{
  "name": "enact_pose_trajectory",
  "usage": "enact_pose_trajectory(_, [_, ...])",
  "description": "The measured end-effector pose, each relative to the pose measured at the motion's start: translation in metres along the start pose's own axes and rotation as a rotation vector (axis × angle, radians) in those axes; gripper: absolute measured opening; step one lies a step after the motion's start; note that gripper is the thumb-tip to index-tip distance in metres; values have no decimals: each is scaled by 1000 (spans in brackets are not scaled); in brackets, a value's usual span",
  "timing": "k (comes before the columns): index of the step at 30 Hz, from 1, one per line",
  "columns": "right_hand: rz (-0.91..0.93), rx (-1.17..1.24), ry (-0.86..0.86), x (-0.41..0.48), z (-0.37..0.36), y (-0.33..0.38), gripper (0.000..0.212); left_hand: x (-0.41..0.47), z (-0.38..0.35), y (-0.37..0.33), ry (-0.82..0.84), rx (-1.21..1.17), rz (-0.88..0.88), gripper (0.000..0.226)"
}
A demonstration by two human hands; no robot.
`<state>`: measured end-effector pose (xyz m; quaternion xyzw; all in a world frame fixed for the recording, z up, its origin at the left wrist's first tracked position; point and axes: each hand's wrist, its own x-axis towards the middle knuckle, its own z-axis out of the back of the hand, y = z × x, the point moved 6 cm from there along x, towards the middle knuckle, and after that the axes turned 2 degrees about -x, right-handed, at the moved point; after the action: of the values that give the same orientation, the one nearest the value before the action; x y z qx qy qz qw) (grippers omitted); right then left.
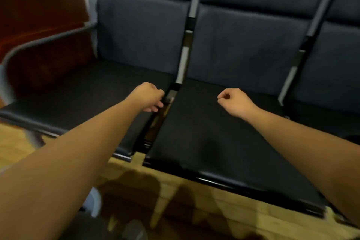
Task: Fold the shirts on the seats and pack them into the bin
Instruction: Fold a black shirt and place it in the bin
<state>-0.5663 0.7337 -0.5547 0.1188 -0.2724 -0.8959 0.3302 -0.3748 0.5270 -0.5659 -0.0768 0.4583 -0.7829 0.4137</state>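
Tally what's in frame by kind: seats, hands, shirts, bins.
Seats: 3, namely the left seat, the middle seat and the right seat, which is cut off by the frame edge
Hands: 2, namely the left hand and the right hand, both curled and holding nothing
Shirts: 0 in view
Bins: 0 in view
Total: 5

Black seat cushions (214, 138) with dark blue-grey backrests (247, 45), silver-grey metal armrest (39, 42), yellowish wooden floor (194, 200), reddish-brown furniture (39, 6) upper left.
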Motion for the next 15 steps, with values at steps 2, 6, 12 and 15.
enact_pose_trajectory(2, [-111,-13,-63,-11,41,-62,9,6,-58,-43,94,40,-68,23])
enact_pose_trajectory(6, [-333,-68,-200,-42,108,-177,14,-1,-173,-113,281,71,-193,20])
enact_pose_trajectory(12, [-697,-256,-195,-100,166,-315,63,-30,-323,-168,450,160,-406,25])
enact_pose_trajectory(15, [-757,-253,-64,-118,160,-358,83,-42,-381,-183,506,191,-463,53])
